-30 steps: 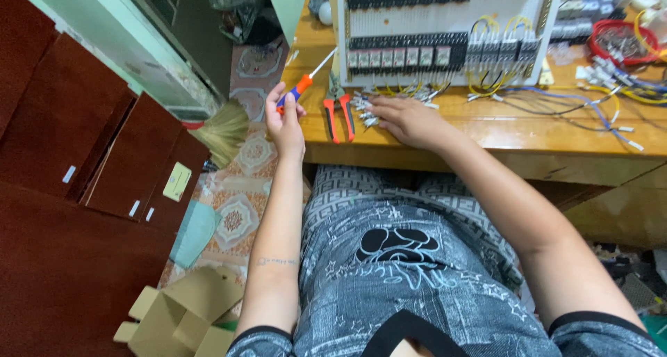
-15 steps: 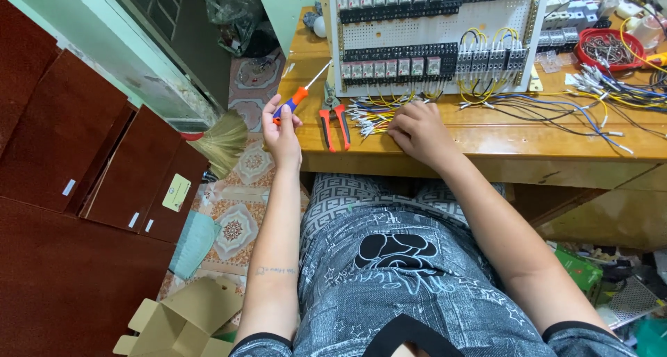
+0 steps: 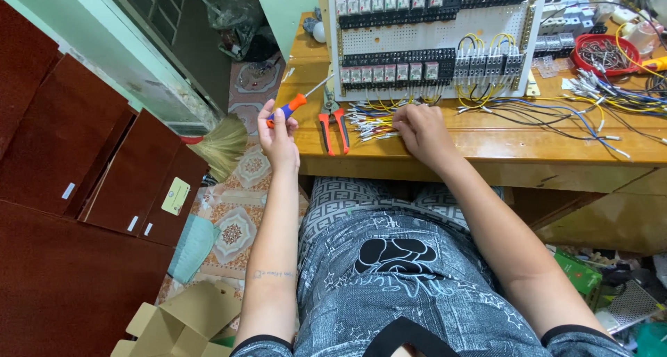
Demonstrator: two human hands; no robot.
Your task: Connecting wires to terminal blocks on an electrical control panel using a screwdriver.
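A wooden workbench [image 3: 556,145] fills the upper right of the frame, with dark red cabinet panels [image 3: 83,162] stacked down the left and patterned floor tiles between them. Standing on the bench at the top centre is a white perforated panel [image 3: 431,41], already fitted with rows of relays and terminal blocks; yellow and black jumpers are looped into the blocks on its right half, so that part of the wiring looks done. Judging by what lies loose, much is left: long blue, black and yellow leads [image 3: 577,114] trail unconnected across the bench to the right, and a red tray of parts [image 3: 601,54] sits at the upper right. At the centre a bundle of short wires [image 3: 372,120] with ferruled ends lies below the panel; the right hand [image 3: 422,131] rests on it, fingers curled down, whether pinching one I cannot tell. Orange-handled pliers [image 3: 332,124] lie just left. The left hand [image 3: 278,136], raised off the bench edge, grips a screwdriver [image 3: 295,105] with blue and orange handle.
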